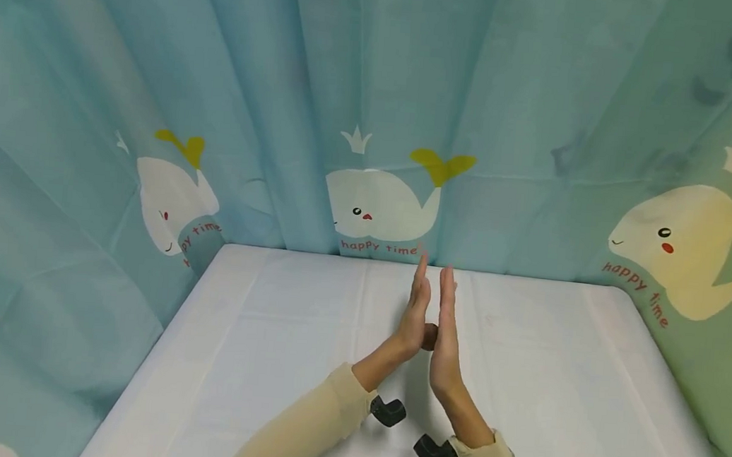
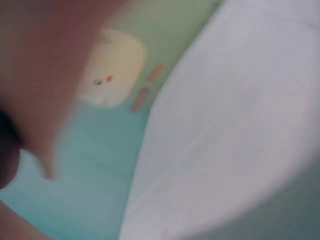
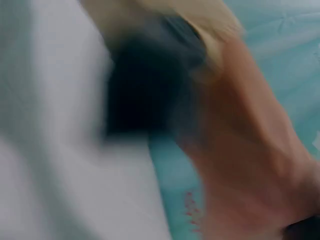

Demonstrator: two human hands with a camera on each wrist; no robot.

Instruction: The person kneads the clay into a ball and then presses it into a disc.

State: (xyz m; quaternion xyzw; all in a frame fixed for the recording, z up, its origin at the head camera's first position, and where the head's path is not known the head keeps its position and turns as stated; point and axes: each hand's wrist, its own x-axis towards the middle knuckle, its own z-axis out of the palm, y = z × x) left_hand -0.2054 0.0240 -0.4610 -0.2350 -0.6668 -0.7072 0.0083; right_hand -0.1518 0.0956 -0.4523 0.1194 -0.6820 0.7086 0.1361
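Observation:
Between the two upright palms, a small brown round thing (image 1: 429, 337) is held near the heels of the hands, above the table. My left hand (image 1: 415, 317) presses it from the left with straight fingers. From the other side my right hand (image 1: 448, 333) presses with its fingers also straight and pointing away. The fingertips stand slightly apart. In the right wrist view a blurred hand and wrist (image 3: 245, 170) fill the right side, with a dark thing (image 3: 302, 229) at the corner. Blurred skin (image 2: 45, 65) covers the upper left of the left wrist view.
A white-covered table (image 1: 289, 322) lies beneath the hands. Blue-green curtains (image 1: 390, 67) with printed whales surround its back and sides. Black wrist-worn devices (image 1: 436, 452) protrude from both beige sleeves (image 1: 308, 423).

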